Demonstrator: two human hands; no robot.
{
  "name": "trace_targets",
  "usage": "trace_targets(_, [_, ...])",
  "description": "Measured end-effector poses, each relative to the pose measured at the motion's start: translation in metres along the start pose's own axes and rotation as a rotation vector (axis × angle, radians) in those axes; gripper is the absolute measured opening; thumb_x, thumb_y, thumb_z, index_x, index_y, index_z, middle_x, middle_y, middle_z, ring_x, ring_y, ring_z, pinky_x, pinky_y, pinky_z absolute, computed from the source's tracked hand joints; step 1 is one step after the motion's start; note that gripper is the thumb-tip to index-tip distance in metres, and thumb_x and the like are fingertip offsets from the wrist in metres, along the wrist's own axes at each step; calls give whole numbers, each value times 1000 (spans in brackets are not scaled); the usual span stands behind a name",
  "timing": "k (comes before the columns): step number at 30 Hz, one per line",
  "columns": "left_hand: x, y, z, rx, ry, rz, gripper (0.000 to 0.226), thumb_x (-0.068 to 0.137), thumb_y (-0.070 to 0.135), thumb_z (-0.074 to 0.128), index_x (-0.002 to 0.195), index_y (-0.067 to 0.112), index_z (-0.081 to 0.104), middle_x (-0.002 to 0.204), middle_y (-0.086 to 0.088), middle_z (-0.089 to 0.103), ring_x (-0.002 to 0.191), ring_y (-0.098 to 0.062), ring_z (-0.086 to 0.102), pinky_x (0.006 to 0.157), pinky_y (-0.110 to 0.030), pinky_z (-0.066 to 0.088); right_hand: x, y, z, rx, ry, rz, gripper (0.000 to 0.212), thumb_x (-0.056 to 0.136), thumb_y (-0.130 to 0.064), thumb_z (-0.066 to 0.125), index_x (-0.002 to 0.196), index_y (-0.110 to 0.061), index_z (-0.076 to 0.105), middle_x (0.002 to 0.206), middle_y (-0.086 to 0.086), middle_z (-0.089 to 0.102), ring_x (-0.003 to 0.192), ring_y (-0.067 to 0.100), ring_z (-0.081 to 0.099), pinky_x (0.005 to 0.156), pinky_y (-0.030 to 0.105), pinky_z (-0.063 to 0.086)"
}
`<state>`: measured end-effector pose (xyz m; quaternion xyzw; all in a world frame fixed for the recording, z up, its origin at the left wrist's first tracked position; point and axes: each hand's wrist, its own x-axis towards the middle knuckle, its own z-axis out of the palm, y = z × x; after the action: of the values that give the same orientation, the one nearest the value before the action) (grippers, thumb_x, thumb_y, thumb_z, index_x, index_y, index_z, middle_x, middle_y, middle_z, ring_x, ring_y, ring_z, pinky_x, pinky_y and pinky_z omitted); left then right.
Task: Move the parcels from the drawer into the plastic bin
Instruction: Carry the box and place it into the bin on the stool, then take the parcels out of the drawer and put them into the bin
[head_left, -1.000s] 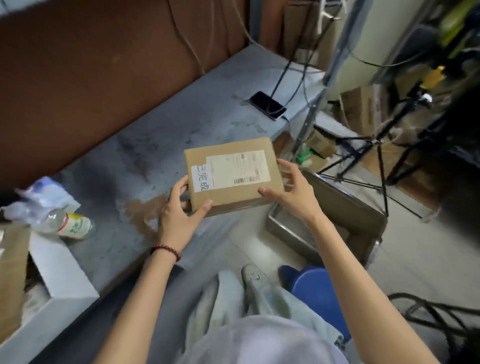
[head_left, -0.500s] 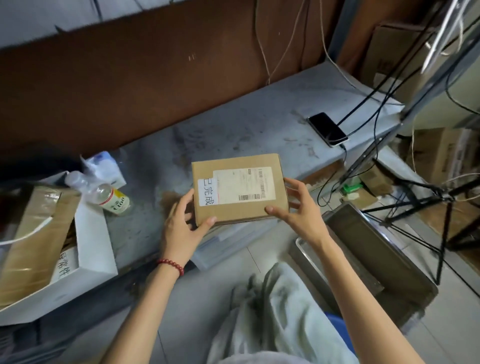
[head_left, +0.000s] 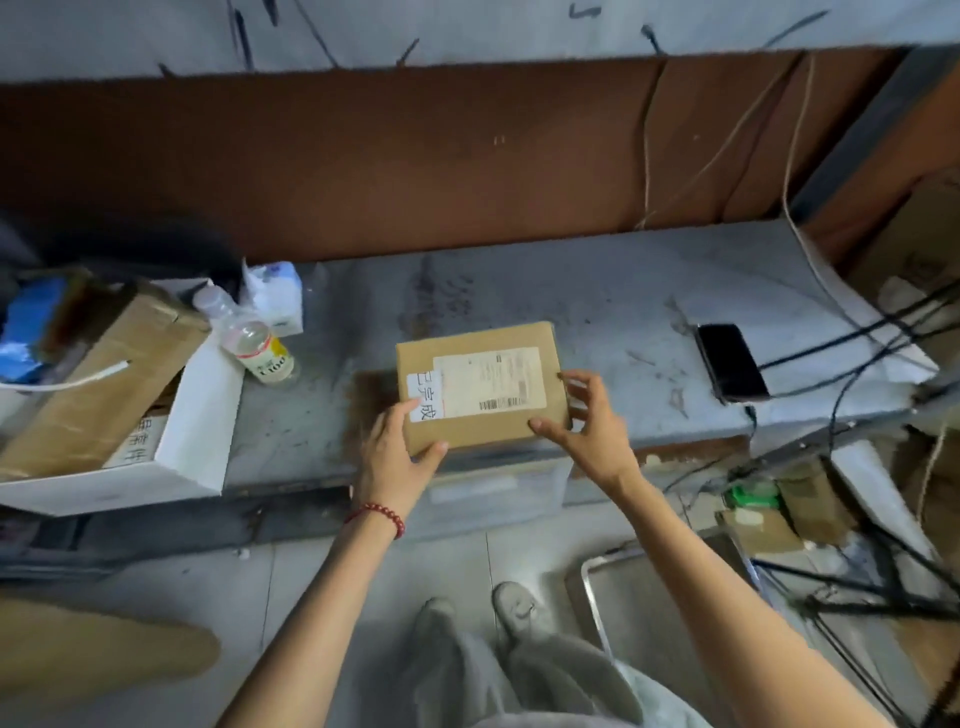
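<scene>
Carry step: left hand (head_left: 397, 457) and right hand (head_left: 589, 431) pinch the parcel (head_left: 478, 384) at its near corners, over the bench (head_left: 597, 312). Next move likely needs a level lowering into the bin (head_left: 202, 410), left.

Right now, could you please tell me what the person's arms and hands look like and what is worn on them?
No sleeves are in view; both arms are bare. The left hand has a bracelet of dark red beads round its wrist. The right hand wears nothing that shows: no watch, ring or glove.
</scene>
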<state>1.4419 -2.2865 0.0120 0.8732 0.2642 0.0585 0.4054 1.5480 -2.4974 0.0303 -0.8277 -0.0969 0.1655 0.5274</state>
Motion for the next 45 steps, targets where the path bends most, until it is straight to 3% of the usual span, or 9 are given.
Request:
trace_targets(5, [15, 10, 36, 96, -123, -58, 59, 82, 14, 72, 135, 17, 44, 141, -7, 44, 123, -26, 46, 100, -36, 41, 34, 29, -16, -177, -81, 94, 49, 83, -15, 76, 122, -8, 47, 116, 6, 61, 100, 26, 60, 82, 28, 48])
trace_targets(8, [24, 8, 46, 158, -112, -38, 52, 89, 11, 62, 137, 17, 43, 151, -4, 33, 131, -25, 41, 104, -31, 34, 44, 41, -12, -341, -189, 75, 50, 92, -23, 65, 136, -14, 43, 127, 12, 58, 99, 23, 57, 81, 19, 42])
trace_targets(11, [25, 3, 50, 420, -121, -41, 55, 96, 17, 53, 144, 31, 31, 157, 1, 20, 135, -28, 35, 98, -40, 43, 50, 43, -11, -569, -266, 39, 57, 97, -39, 52, 150, -28, 32, 146, 7, 40, 121, 30, 51, 101, 38, 45])
trace_targets(14, [27, 1, 41, 638, -157, -55, 63, 96, 29, 51, 148, 40, 17, 157, 0, 19, 137, -30, 27, 99, -40, 40, 48, 36, -10, -759, -228, 42, 58, 97, -48, 48, 150, -34, 29, 150, 4, 34, 127, 32, 43, 96, 46, 48])
trace_targets(18, [24, -4, 28, 462, -80, -93, 64, 93, 37, 54, 149, 24, 24, 153, -5, 27, 136, -31, 28, 104, -44, 38, 19, 38, -4, -686, 4, 38, 52, 96, -43, 53, 142, -25, 37, 141, 5, 43, 122, 31, 47, 76, 40, 47])
trace_targets(20, [8, -13, 22, 380, -21, -80, 61, 92, 36, 55, 145, 18, 31, 150, -8, 33, 137, -32, 28, 105, -45, 37, -4, 49, 0, -644, 15, 98, 53, 95, -42, 55, 141, -24, 37, 140, 6, 45, 123, 32, 47, 78, 42, 50])
trace_targets(24, [-33, -50, 13, 498, -123, -49, 53, 92, 39, 52, 140, 23, 36, 142, -4, 43, 129, -26, 39, 94, -42, 43, -48, 74, 7, -631, -55, 220, 59, 92, -44, 59, 142, -22, 35, 138, 11, 47, 125, 34, 47, 91, 46, 48])
trace_targets(30, [-70, -87, 13, 728, -356, -81, 51, 95, 43, 43, 143, 26, 32, 144, 3, 43, 127, -23, 39, 95, -37, 39, -70, 96, 16, -738, -300, 322, 63, 92, -53, 54, 146, -26, 35, 147, 8, 43, 128, 30, 48, 99, 46, 47])
trace_targets(45, [-88, -106, 100, 703, -353, -215, 51, 96, 44, 39, 144, 30, 31, 141, 5, 47, 129, -17, 40, 98, -35, 36, -35, 162, 16, -816, -559, 158, 63, 91, -59, 51, 145, -31, 36, 148, 5, 44, 129, 25, 48, 106, 43, 42])
